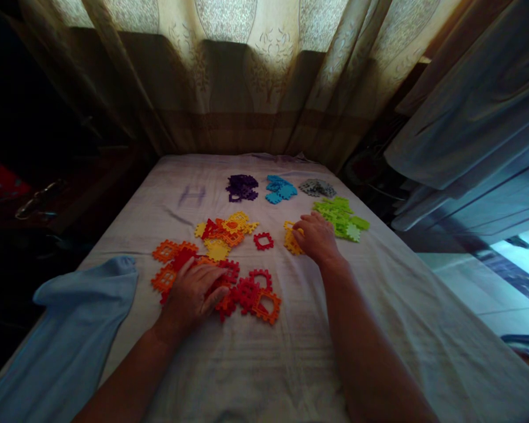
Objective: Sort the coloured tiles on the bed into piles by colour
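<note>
My left hand [194, 292] lies over a mixed pile of red and orange interlocking plastic pieces, fingers spread and thumb apart, touching the pieces under it. Some of that pile is hidden beneath the palm. On the right, my right hand [318, 236] bends its fingers onto a yellow interlocking piece [290, 239] in a small yellow group; the fingertips are partly hidden. Between the hands lies a single red square frame piece [263, 241]. Beyond my left hand is a heap of yellow and orange pieces [229, 232]. Red and orange frame pieces [264, 302] lie to its right.
Farther back sit separate piles of purple pieces [242, 188], blue pieces [281, 189] and grey pieces [317, 188]. Green pieces [341, 217] lie just beyond my right hand. A light blue cloth [86, 317] covers the left edge of the white sheet [300, 364]. A curtain [264, 88] hangs behind.
</note>
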{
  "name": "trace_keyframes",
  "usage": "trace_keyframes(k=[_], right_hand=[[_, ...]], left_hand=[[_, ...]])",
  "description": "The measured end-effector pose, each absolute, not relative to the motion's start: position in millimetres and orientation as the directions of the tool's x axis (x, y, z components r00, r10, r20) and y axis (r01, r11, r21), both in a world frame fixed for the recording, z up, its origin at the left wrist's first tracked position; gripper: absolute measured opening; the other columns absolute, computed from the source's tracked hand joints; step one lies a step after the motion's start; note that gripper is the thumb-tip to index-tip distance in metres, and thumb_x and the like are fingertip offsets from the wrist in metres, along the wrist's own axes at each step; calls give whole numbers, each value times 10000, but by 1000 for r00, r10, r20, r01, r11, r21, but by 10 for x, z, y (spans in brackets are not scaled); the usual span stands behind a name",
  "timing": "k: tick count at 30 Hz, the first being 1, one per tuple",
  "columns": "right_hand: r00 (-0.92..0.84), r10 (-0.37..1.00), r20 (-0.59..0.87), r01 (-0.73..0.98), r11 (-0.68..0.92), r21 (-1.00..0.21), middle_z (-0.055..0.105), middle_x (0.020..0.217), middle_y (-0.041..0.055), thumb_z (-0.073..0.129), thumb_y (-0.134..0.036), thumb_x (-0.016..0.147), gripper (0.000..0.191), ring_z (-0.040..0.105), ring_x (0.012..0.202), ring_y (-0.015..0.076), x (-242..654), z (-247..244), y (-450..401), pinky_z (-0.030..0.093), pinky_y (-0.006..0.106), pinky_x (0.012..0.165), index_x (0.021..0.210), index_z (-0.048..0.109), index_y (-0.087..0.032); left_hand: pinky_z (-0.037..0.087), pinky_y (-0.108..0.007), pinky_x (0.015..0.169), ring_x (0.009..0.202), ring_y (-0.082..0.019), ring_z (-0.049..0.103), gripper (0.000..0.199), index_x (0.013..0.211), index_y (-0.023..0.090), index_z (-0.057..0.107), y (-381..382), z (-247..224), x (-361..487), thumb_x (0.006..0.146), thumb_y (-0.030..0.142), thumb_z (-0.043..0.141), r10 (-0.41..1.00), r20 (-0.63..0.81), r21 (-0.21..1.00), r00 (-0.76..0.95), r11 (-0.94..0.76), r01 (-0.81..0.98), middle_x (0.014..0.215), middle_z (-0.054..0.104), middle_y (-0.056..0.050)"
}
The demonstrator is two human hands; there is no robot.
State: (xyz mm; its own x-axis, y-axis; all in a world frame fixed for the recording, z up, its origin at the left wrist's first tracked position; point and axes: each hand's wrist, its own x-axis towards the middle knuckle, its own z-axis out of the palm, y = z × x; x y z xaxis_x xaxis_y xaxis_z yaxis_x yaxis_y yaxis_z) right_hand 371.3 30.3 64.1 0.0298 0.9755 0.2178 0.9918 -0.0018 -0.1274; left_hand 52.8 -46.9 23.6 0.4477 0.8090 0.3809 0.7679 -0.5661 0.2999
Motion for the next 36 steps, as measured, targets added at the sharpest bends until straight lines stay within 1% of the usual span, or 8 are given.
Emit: trace_keyframes(k=[9, 12, 15, 18, 21, 24, 31, 36], right_hand=[[-13, 974, 225, 992, 41, -119, 653, 1281, 107, 527, -233, 905, 257, 436, 1321, 326, 3574, 661, 298, 351, 492, 1037, 1032, 748, -207], [-123, 963, 238, 975, 162, -153, 697, 1173, 116, 494, -220, 928, 265, 529, 1193, 285, 3327, 687, 277, 379, 435, 1008, 1007, 746, -195], [-304, 930, 206, 920, 343, -189, 719, 1099, 102, 469, -229, 952, 284, 582, 1060, 244, 2968, 689, 234, 418, 373, 957, 1071, 725, -206], [-493, 850, 187, 832, 523, -187, 697, 1173, 89, 479, -225, 949, 321, 564, 1093, 238, 2629, 674, 213, 414, 372, 979, 1205, 672, -223], [-588, 787, 188, 771, 615, -163, 621, 1338, 68, 499, -206, 931, 414, 481, 1240, 252, 2400, 644, 256, 372, 415, 1043, 1333, 587, -250], [-629, 764, 141, 748, 645, -157, 589, 1391, 49, 511, -225, 929, 425, 411, 1319, 263, 2281, 601, 345, 331, 460, 1076, 1347, 571, -267], [-631, 771, 90, 752, 636, -175, 665, 1224, 91, 582, -211, 885, 377, 499, 1209, 256, 2215, 657, 437, 376, 431, 1019, 1255, 647, -244], [-529, 841, 109, 790, 536, -299, 713, 1109, 78, 559, -193, 902, 253, 615, 1041, 208, 2363, 877, 426, 447, 316, 898, 1084, 730, -230]], left_hand=[[374, -571, 1070, 1168, -313, 619, 457, 1144, 252, 697, -384, 197, 392, 953, 552, 409, 858, 421, 200, 296, -405, 892, 1215, 713, -88], [352, -600, 1077, 1188, -325, 606, 462, 1155, 245, 695, -381, 173, 392, 952, 550, 414, 873, 387, 197, 298, -394, 898, 1231, 707, -88], [318, -627, 1092, 1217, -333, 584, 444, 1169, 250, 690, -389, 174, 418, 952, 533, 425, 885, 351, 211, 308, -395, 894, 1253, 697, -77], [303, -632, 1102, 1248, -335, 559, 428, 1190, 258, 680, -396, 188, 442, 951, 517, 436, 892, 325, 228, 316, -398, 889, 1270, 689, -71], [299, -630, 1110, 1258, -337, 549, 433, 1200, 245, 675, -397, 194, 452, 950, 515, 445, 890, 321, 231, 324, -405, 885, 1281, 682, -76], [295, -628, 1116, 1261, -337, 545, 425, 1204, 243, 673, -399, 197, 454, 947, 506, 459, 893, 318, 228, 318, -398, 889, 1279, 683, -80], [281, -615, 1129, 1280, -326, 530, 442, 1228, 226, 657, -419, 236, 468, 966, 500, 431, 902, 278, 207, 330, -391, 897, 1301, 670, -78], [243, -626, 1143, 1285, -321, 531, 429, 1236, 240, 651, -419, 218, 462, 962, 499, 444, 897, 293, 197, 331, -395, 897, 1314, 663, -72]])
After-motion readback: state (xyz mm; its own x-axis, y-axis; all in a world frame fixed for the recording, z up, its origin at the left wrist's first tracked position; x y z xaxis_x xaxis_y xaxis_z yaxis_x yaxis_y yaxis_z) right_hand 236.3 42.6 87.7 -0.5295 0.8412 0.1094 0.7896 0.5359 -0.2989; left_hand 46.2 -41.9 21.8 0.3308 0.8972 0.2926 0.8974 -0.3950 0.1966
